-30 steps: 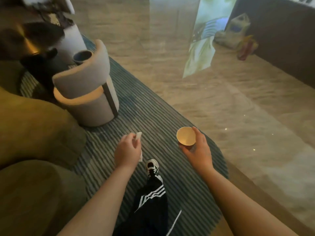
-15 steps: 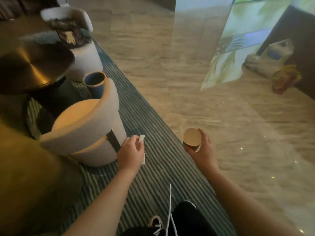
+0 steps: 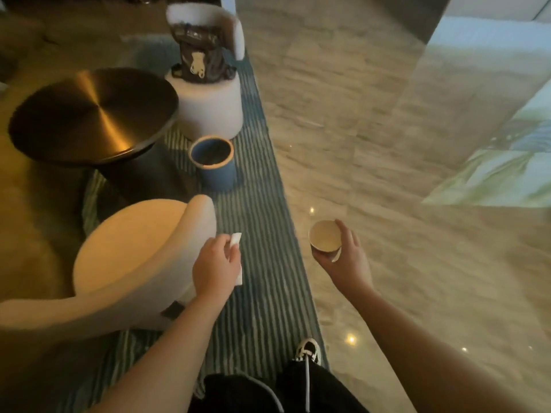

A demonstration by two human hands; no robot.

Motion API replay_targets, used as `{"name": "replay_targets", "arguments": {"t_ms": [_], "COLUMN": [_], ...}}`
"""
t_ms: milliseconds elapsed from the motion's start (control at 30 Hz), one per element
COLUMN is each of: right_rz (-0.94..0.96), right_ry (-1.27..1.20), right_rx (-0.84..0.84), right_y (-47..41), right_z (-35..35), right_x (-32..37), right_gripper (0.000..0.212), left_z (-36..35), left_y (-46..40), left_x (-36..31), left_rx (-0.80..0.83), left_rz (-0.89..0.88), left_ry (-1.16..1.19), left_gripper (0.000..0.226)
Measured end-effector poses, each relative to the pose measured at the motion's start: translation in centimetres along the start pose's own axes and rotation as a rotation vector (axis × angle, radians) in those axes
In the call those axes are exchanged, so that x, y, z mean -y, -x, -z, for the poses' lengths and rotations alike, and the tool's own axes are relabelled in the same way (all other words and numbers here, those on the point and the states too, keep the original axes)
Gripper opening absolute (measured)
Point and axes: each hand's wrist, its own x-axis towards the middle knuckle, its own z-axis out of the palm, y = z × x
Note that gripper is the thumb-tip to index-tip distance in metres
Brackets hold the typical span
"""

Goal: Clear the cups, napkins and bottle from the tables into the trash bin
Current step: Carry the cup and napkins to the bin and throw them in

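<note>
The person's left hand (image 3: 215,268) pinches a white napkin (image 3: 236,240) between thumb and curled fingers, held in the air just right of the near pale armchair (image 3: 143,260), over the striped rug (image 3: 256,204). The right hand (image 3: 346,257) wraps its fingers round a paper cup (image 3: 324,236) from the side, mouth tilted toward the camera; the inside looks bare. A scrap of white paper pokes out below the cup against the palm. The cup hangs over the edge where the rug meets the glossy stone floor (image 3: 357,129).

Farther off on the rug stands a blue trash bin (image 3: 215,165) with a tan rim, open-topped, its inside dark. To its left is a round dark metal table (image 3: 92,114). Beyond the bin a second pale armchair (image 3: 211,105) carries a dark brown bag (image 3: 198,55). A sneaker (image 3: 308,351) shows near the bottom edge.
</note>
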Motion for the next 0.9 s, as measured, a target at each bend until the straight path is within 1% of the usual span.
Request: {"name": "replay_targets", "arguments": {"t_ms": [100,233,367,500,600,767,900], "right_rz": [0.038,0.111,0.187,0.24,0.292,0.334,0.397], "right_ry": [-0.009,-0.027,-0.016,-0.003,-0.008,-0.006,0.041], "right_rx": [0.053,0.133,0.186,0.271,0.337,0.441,0.458], "right_y": [-8.0,-16.8,-25.1,-34.7,-43.2,-57.0,-65.4], "right_z": [0.7,-0.8,-4.3,-9.2,-13.3,-19.0,-22.0], "right_x": [0.1,1.4,2.9,4.9,7.7,14.0,18.0], "right_gripper": [0.082,0.081,0.079,0.079,0.08,0.078,0.08], "left_z": [-1.7,-3.0,-4.7,-6.2,-6.8,-6.1,-5.6], "left_y": [-5.0,-11.2,-18.3,-27.8,-36.8,-51.6,-59.5], "left_x": [-2.3,-3.5,-3.3,-1.7,0.2,2.3,3.5], "left_rx": [-0.056,-0.104,-0.168,-0.243,-0.288,-0.29,-0.278], "left_rz": [0.058,0.171,0.271,0.338,0.364,0.406,0.472], "left_ry": [0.006,-0.006,-0.041,-0.058,-0.054,-0.049,-0.054], "left_gripper": [0.005,0.005,0.007,0.009,0.012,0.007,0.008]}}
